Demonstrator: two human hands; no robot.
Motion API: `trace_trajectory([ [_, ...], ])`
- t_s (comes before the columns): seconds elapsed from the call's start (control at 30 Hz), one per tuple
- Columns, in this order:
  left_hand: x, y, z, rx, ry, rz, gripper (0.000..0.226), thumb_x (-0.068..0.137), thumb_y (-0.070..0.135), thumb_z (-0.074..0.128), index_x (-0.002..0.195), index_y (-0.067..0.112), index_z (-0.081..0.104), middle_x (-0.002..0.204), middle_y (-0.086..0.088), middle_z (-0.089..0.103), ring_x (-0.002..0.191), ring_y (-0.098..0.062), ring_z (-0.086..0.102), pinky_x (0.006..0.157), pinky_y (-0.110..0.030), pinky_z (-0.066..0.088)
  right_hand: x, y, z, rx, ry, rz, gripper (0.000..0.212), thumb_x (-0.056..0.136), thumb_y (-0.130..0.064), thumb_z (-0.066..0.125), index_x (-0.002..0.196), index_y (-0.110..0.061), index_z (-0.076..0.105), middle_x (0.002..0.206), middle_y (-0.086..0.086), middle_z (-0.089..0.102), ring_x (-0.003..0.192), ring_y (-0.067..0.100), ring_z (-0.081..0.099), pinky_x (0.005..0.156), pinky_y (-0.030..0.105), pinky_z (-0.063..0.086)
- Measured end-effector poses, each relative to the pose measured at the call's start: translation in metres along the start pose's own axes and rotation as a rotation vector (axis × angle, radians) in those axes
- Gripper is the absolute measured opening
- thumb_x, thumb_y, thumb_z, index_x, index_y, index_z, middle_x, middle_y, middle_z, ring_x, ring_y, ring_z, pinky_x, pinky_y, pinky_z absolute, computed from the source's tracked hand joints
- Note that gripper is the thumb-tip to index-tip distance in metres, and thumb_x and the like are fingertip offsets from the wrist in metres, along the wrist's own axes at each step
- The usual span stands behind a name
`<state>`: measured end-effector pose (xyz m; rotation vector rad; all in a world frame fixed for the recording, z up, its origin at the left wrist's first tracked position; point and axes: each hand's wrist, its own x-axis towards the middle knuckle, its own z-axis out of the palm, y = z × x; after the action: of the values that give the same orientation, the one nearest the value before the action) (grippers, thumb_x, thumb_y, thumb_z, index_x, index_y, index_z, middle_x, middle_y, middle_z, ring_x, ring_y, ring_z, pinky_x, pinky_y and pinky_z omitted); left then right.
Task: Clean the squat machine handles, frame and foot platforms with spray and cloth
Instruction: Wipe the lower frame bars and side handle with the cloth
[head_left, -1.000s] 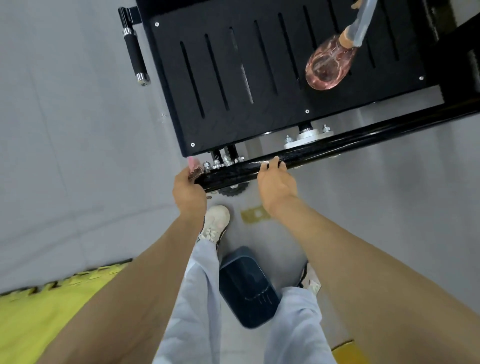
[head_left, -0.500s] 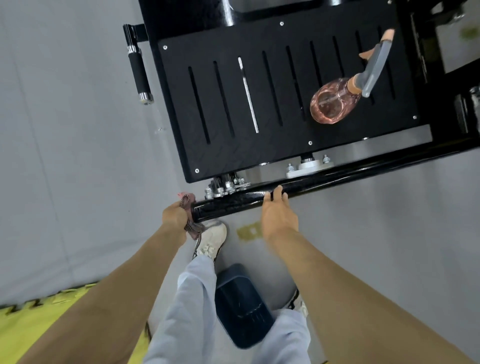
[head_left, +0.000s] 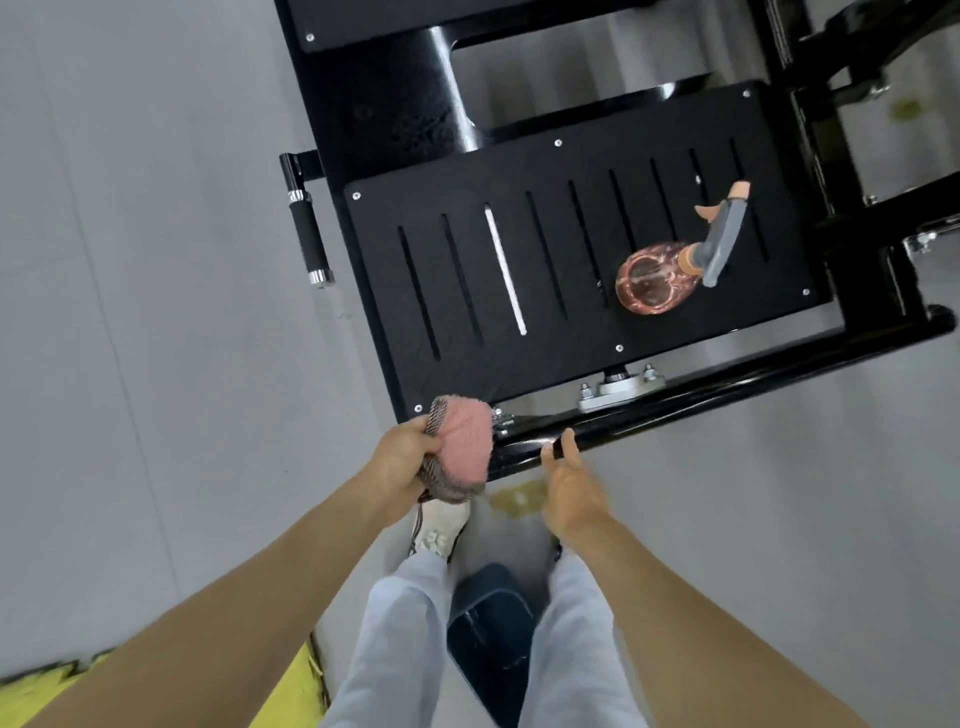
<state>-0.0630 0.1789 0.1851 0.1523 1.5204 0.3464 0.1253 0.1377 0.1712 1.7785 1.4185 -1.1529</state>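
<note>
Cloth: your left hand (head_left: 408, 460) holds the pink cloth (head_left: 462, 449) bunched into a wad at the bar's left end, just below the platform's near-left corner. Grey-brown edging shows at the wad's 9 and 6 o'clock sides.
Left fingers: they curl round the cloth's left side with the thumb on top. The fingertips are hidden behind the wad.
Right hand: your right hand (head_left: 571, 493) is at 3 o'clock of the cloth, apart from it. Its fingers are loosely straight and a little spread, with the tips at the bar. Blur keeps you from telling whether they press on it.
Bar: the black bar (head_left: 727, 397) runs from 8 to 2 o'clock. The cloth covers its left end and the right edge cuts off the other.
Platform: the slotted platform (head_left: 571, 338) lies beyond the bar, its slots running about 11 to 5 o'clock.
Bottle: the pink bottle (head_left: 652, 283) rests on the platform's right part. Its long axis runs 7 to 1 o'clock and its grey trigger head points to 1 o'clock. You cannot tell whether it stands or lies.
Handle: the handle (head_left: 307, 234) is at 9 o'clock of the platform, with its axis near 12 to 6 and a chrome cap at the 6 o'clock end.
Hidden: the frame (head_left: 441, 78) runs off the top edge. One shoe (head_left: 439, 530) shows below the cloth. The blue object (head_left: 488, 618) between your legs is partly covered and hard to identify. The yellow mat (head_left: 291, 686) at 7 o'clock is blurred and cut off.
</note>
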Motion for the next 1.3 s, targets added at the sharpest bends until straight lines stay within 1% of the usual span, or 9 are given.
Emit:
trace_trajectory([
  [0.13, 0.01, 0.032, 0.056, 0.052, -0.061, 0.075, 0.035, 0.093, -0.01, 0.035, 0.113, 0.004, 0.06, 0.099, -0.014, 0.064, 0.09, -0.03, 0.061, 0.079, -0.038, 0.047, 0.009, 0.017, -0.027, 0.339, -0.174, -0.008, 0.055, 0.095, -0.004, 0.042, 0.149, -0.007, 0.03, 0.159, 0.007, 0.015, 0.139, 0.023, 0.034, 0.103, 0.025, 0.034],
  [0.23, 0.014, 0.051, 0.089, 0.086, -0.055, 0.097, 0.034, 0.092, -0.01, 0.036, 0.098, 0.01, 0.062, 0.097, -0.014, 0.064, 0.084, -0.027, 0.062, 0.078, -0.04, 0.05, 0.013, 0.014, -0.066, 1.069, -0.183, 0.161, 0.032, 0.095, -0.013, 0.045, 0.12, -0.001, 0.062, 0.133, 0.019, 0.055, 0.124, 0.029, 0.051, 0.078, 0.028, 0.04],
  [0.33, 0.017, 0.062, 0.121, 0.062, -0.08, 0.099, 0.035, 0.09, -0.011, 0.036, 0.103, 0.006, 0.062, 0.11, -0.018, 0.063, 0.098, -0.031, 0.062, 0.093, -0.045, 0.049, 0.019, 0.028, -0.098, 1.634, -0.185, 0.175, 0.029, 0.096, -0.023, 0.037, 0.101, -0.014, 0.065, 0.113, 0.007, 0.065, 0.1, 0.019, 0.06, 0.075, 0.031, 0.045],
  [0.5, 0.005, 0.08, 0.181, 0.233, -0.145, 0.119, 0.047, 0.083, -0.009, 0.043, 0.124, 0.009, 0.057, 0.128, -0.018, 0.057, 0.112, -0.03, 0.057, 0.098, -0.043, 0.047, 0.02, 0.057, -0.135, 1.434, 0.002, 0.22, 0.043, 0.078, -0.027, 0.075, 0.114, -0.005, 0.064, 0.11, 0.011, 0.069, 0.098, 0.024, 0.067, 0.083, 0.038, 0.055],
  [0.7, -0.003, 0.119, 0.256, 0.694, -0.019, 0.5, 0.089, 0.083, 0.025, 0.069, 0.152, 0.018, 0.013, 0.143, -0.004, 0.016, 0.134, -0.019, 0.016, 0.111, -0.03, 0.019, 0.016, 0.113, -0.158, 1.361, 0.145, 0.351, 0.045, 0.08, 0.0, 0.071, 0.121, 0.004, 0.053, 0.115, 0.014, 0.061, 0.105, 0.029, 0.061, 0.081, 0.028, 0.047],
  [0.93, 0.019, 0.136, 0.305, 0.8, 0.274, 0.507, 0.029, 0.097, 0.033, 0.047, 0.113, 0.01, 0.053, 0.121, -0.013, 0.045, 0.106, -0.032, 0.05, 0.08, -0.039, 0.043, 0.025, 0.129, -0.169, 1.413, 0.202, 0.299, 0.05, 0.082, 0.0, 0.065, 0.129, 0.002, 0.049, 0.124, 0.016, 0.058, 0.108, 0.029, 0.058, 0.09, 0.032, 0.048],
  [1.1, 0.002, 0.134, 0.287, 0.832, 0.284, 0.649, 0.016, 0.1, 0.021, 0.044, 0.097, 0.009, 0.053, 0.086, -0.007, 0.056, 0.075, -0.025, 0.054, 0.056, -0.032, 0.038, 0.015, 0.128, -0.187, 1.315, 0.171, 0.361, 0.005, 0.079, 0.003, 0.052, 0.081, -0.002, 0.054, 0.074, 0.006, 0.052, 0.072, 0.023, 0.053, 0.062, 0.027, 0.044],
  [1.17, -0.016, 0.139, 0.274, 0.848, 0.253, 0.675, 0.018, 0.099, 0.024, 0.045, 0.098, 0.01, 0.055, 0.085, -0.006, 0.059, 0.073, -0.025, 0.057, 0.058, -0.033, 0.042, 0.011, 0.125, -0.197, 1.291, 0.168, 0.37, 0.004, 0.081, 0.002, 0.052, 0.083, -0.002, 0.052, 0.073, 0.007, 0.049, 0.074, 0.024, 0.051, 0.065, 0.027, 0.04],
  [1.3, -0.074, 0.172, 0.254, 0.875, 0.133, 0.753, 0.015, 0.097, 0.023, 0.047, 0.1, 0.011, 0.057, 0.099, -0.005, 0.068, 0.067, -0.028, 0.055, 0.06, -0.034, 0.041, -0.036, 0.106, -0.221, 1.359, 0.118, 0.291, 0.048, 0.077, -0.037, 0.058, 0.11, -0.002, 0.062, 0.109, 0.009, 0.064, 0.097, 0.024, 0.06, 0.089, 0.033, 0.048],
])
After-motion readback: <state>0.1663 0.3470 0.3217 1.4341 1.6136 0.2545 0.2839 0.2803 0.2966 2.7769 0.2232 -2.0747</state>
